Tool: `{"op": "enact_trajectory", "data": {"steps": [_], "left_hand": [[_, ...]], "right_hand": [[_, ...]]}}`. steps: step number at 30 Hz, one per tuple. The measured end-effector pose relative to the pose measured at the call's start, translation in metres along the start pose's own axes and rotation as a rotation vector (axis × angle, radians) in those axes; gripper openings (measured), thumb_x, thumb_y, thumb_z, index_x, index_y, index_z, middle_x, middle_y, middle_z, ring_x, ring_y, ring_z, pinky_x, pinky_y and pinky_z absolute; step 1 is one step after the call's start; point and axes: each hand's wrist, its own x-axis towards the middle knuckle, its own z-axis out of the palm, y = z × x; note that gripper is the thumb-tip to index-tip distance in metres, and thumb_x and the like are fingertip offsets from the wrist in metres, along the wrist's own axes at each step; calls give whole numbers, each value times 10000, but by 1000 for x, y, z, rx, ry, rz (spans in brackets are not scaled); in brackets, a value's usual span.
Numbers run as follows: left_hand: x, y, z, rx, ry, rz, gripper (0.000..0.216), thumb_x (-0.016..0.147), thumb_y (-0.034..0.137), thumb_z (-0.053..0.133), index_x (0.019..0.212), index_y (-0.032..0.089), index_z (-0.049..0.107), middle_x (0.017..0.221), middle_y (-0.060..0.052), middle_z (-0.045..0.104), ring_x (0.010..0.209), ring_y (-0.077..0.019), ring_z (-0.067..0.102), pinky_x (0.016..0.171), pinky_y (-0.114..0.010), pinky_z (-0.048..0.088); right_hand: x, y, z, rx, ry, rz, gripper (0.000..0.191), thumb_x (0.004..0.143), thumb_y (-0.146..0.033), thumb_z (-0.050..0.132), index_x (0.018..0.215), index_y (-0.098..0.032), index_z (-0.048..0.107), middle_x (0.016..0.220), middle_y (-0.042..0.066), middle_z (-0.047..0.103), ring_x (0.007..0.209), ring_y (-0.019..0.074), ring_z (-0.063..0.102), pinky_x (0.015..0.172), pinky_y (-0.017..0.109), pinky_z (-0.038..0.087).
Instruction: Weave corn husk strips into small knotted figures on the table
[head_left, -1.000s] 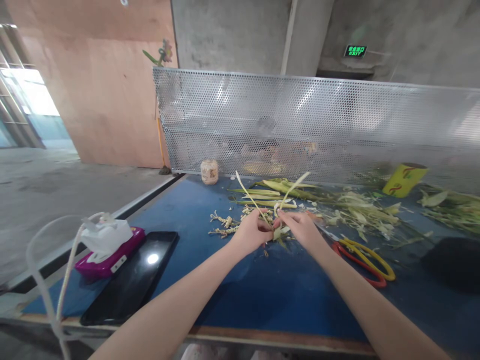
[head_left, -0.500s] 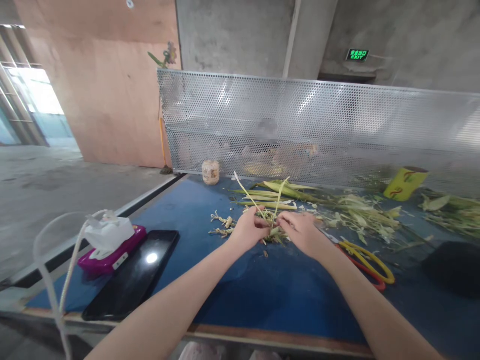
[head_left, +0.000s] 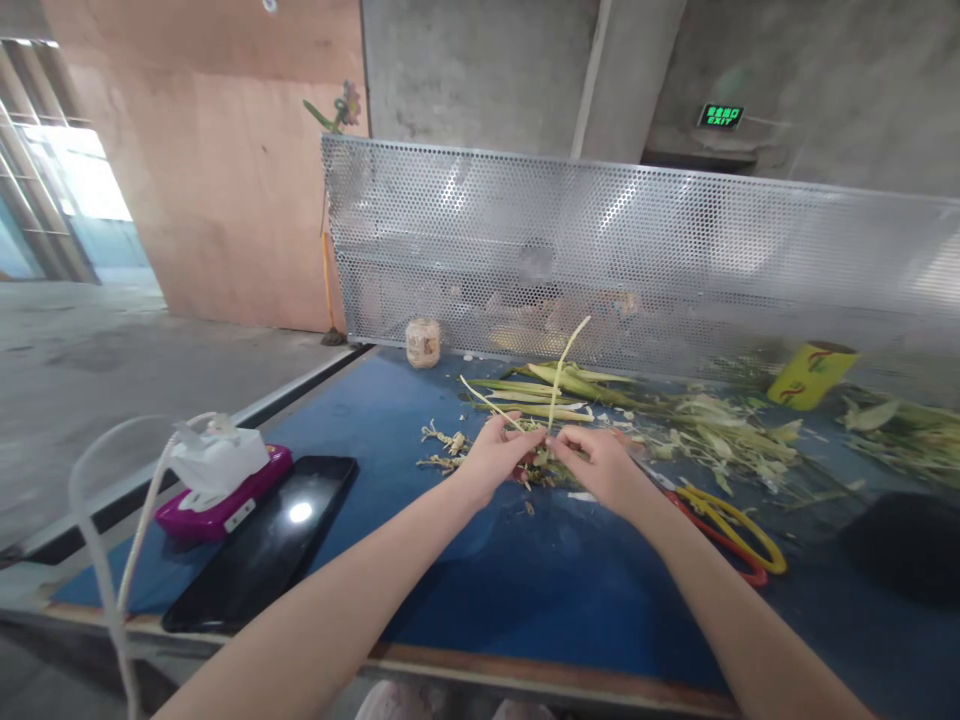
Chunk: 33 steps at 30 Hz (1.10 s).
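Over the middle of the blue table, my left hand (head_left: 501,455) and my right hand (head_left: 592,458) meet almost fingertip to fingertip. Both are pinched on thin pale-green plant strips (head_left: 557,385). One long strip rises upright between the hands, and a shorter strip (head_left: 489,402) slants up to the left from my left hand. Their lower ends are hidden by my fingers. Beneath the hands lies a heap of small plant scraps (head_left: 540,480). Just left of it is a knotted, braided-looking plant piece (head_left: 444,436). Long green leaves and stalks (head_left: 555,390) lie behind.
Scissors with yellow and red handles (head_left: 731,525) lie by my right forearm. Farther right are loose leaves (head_left: 735,430), a yellow can (head_left: 812,375) and a dark object (head_left: 904,545). A black phone (head_left: 262,540), a purple power strip (head_left: 225,500) and a jar-like roll (head_left: 423,344) stand left. A perforated metal panel (head_left: 487,220) closes the back.
The upright strip now reaches higher, and the left strip has dropped lower. My hands have come closer together, with the fingertips nearly touching.
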Motion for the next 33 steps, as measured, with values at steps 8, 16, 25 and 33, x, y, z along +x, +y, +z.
{"op": "enact_trajectory", "data": {"steps": [8,16,25,33], "left_hand": [[-1,1,-5,49,45,24,661,649,143,668,1214,88,331,540,47,567,435,-78,523,365,-161,322],[0,4,-7,64,34,35,663,675,122,644,1240,92,299,645,-19,649,493,-120,616,381,-167,333],[3,2,-9,78,17,113,627,714,128,614,1250,92,289,618,-3,630,505,-120,618,385,-166,342],[3,0,-7,97,-47,152,593,729,108,586,1246,104,296,596,8,614,530,-127,620,412,-173,382]], "right_hand": [[-2,0,-4,-49,-14,-15,219,848,-261,390,669,-202,501,620,-22,552,619,132,504,686,283,328],[0,18,-5,-195,165,98,212,825,-226,401,690,-200,563,658,25,629,712,201,557,752,372,262],[0,19,-7,-151,173,37,189,808,-277,452,800,-214,630,831,52,679,833,222,583,718,329,386],[0,7,1,-5,155,-16,136,777,-326,531,758,-207,593,874,55,666,884,230,584,797,367,390]]}}
